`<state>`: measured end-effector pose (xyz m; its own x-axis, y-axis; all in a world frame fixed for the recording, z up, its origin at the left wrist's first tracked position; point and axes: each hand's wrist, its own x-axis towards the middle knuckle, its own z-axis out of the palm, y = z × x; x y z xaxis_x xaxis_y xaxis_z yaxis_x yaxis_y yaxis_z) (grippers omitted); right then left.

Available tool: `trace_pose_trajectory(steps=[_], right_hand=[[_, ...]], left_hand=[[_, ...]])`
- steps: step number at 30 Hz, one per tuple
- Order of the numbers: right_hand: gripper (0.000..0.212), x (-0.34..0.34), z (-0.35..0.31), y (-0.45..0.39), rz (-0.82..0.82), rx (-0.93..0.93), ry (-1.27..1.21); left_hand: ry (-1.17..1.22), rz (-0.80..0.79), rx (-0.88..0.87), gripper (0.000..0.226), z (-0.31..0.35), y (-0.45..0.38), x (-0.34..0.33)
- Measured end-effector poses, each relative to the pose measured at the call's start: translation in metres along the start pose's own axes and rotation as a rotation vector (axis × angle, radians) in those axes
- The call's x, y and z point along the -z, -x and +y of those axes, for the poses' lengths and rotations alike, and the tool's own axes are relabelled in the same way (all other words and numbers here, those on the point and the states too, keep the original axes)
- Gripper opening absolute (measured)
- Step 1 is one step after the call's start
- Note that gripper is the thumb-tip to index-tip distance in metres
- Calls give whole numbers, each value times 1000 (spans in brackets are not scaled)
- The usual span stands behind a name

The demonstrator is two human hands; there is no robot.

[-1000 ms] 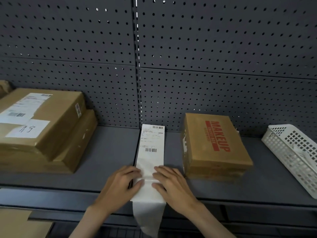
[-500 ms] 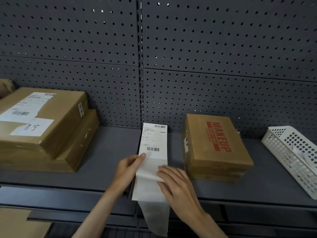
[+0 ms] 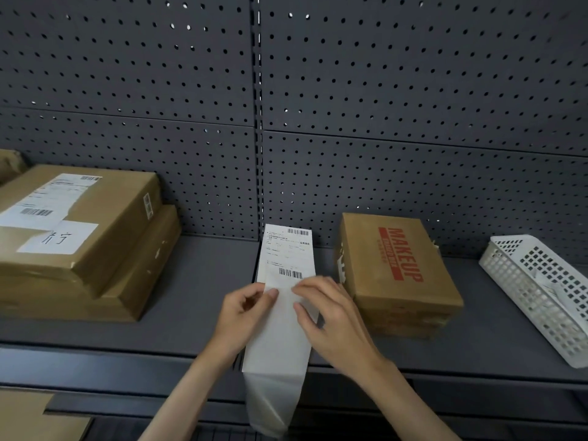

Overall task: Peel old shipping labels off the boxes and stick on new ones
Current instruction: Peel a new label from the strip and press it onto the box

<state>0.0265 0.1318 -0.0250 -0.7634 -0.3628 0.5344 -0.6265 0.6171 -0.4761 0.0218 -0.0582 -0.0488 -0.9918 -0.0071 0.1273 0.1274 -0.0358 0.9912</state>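
A long white strip of shipping labels (image 3: pixel 288 259) lies on the grey shelf (image 3: pixel 203 313), its printed end with barcodes toward the back wall and its blank tail hanging over the front edge. My left hand (image 3: pixel 243 316) pinches the strip's left edge just below the lower barcode. My right hand (image 3: pixel 331 316) rests on the strip's right side, fingertips curled at the same line. A brown box printed MAKEUP (image 3: pixel 397 275) sits right of the strip. Two stacked brown boxes (image 3: pixel 105 249) stand at the left, the top one bearing a white label (image 3: pixel 47 198).
A white perforated plastic basket (image 3: pixel 541 297) sits at the shelf's right end. A dark pegboard wall (image 3: pixel 286 106) closes the back. Another cardboard piece (image 3: pixel 28 415) shows at the lower left under the shelf.
Both hands have slid up the strip from near the shelf's front edge to just below the lower barcode. My left hand has gone from lying flat to pinching the edge.
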Motion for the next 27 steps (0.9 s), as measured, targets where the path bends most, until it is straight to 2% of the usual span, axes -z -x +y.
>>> trace_pose_trajectory(steps=[3, 6, 12, 15, 20, 24, 27], right_hand=[[22, -2, -1, -22, -68, -9, -73], [22, -4, -1, -36, -175, -42, -161], [21, -3, -2, -42, -239, -62, -258], [26, 0, -1, -44, -240, -78, -253], [20, 2, 1, -45, -204, -87, -202], [20, 5, 0, -45, -211, -62, -209], [22, 4, -1, -43, -209, -51, -197]], left_hand=[[-46, -18, -64, 36, 2, 2, -2], [-97, -42, -110, 21, 10, 3, -5], [-179, -64, -147, 20, 9, 7, -3], [-206, -77, -142, 26, 7, 7, -3], [-233, -90, -133, 16, 5, 6, -4], [-218, -91, -144, 27, 6, 6, -5], [-194, -73, -139, 20, 11, 7, -9]])
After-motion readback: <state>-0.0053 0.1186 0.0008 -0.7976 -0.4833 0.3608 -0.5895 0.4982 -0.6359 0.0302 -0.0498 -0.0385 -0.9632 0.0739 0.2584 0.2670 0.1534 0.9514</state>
